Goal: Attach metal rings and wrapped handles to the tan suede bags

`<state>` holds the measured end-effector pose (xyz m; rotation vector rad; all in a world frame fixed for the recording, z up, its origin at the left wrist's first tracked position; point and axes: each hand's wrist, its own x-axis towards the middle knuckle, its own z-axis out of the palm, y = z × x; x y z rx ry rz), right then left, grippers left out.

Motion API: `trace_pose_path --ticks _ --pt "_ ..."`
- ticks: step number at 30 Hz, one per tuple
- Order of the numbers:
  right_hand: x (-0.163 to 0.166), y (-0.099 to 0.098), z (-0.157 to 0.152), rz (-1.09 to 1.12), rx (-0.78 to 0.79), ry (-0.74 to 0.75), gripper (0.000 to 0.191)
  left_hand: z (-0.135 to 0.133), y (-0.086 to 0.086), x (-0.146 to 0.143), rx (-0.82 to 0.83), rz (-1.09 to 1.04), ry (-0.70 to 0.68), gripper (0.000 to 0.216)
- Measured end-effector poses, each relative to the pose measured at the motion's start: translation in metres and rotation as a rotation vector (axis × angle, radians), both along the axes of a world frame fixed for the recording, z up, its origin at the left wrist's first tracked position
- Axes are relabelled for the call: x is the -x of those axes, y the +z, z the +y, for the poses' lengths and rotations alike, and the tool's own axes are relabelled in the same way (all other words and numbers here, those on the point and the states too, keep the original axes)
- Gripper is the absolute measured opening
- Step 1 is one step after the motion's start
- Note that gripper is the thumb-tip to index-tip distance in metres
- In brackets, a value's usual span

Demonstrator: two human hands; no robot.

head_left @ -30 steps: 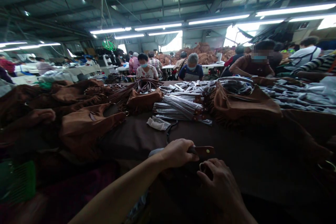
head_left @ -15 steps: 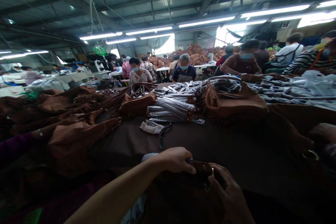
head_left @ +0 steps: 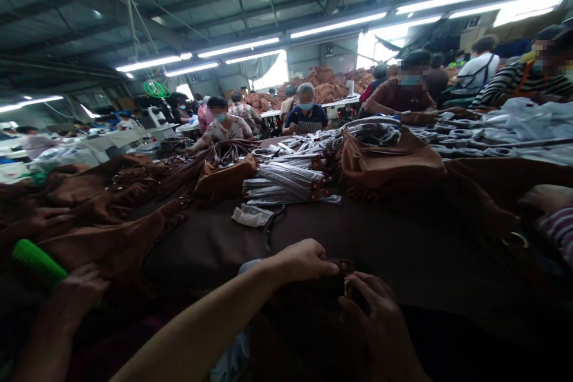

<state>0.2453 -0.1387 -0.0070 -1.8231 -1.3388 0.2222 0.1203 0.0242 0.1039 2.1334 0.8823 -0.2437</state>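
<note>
My left hand (head_left: 304, 261) is closed round the end of a brown leather strap (head_left: 341, 264) low in the middle of the view. My right hand (head_left: 373, 315) sits just below and right of it, fingers pinched on a small metal ring (head_left: 345, 287) at the strap's end. Both hands rest over a dark brown bag on the dark table (head_left: 403, 250). What lies under the hands is in shadow.
Brown suede fringed bags (head_left: 389, 161) and wrapped straps (head_left: 286, 179) are heaped across the table. At the left a co-worker's hand (head_left: 76, 298) holds a green comb (head_left: 38, 261). A striped sleeve (head_left: 555, 224) enters at right. Several masked people sit beyond.
The view has tilted and shifted. A co-worker's hand with a green comb has come in at the left. My right hand's fingers have closed in on the ring.
</note>
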Motion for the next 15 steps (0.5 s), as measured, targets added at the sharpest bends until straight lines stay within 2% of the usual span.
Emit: trace_pose_path --ticks 2,5,9,15 --pt "0.004 0.001 0.0 -0.047 -0.014 -0.01 0.029 -0.007 -0.005 -0.004 0.043 -0.006 0.023 0.041" --pt "0.007 0.0 0.003 -0.058 -0.039 -0.005 0.024 -0.017 -0.017 -0.011 0.223 -0.057 0.146 0.032" --pt "0.005 -0.005 0.006 -0.004 -0.044 0.005 0.03 -0.021 -0.037 -0.02 0.422 -0.173 0.291 0.02" --pt "0.001 -0.001 0.01 0.131 0.025 0.055 0.035 -0.017 -0.053 -0.027 0.563 -0.181 0.306 0.019"
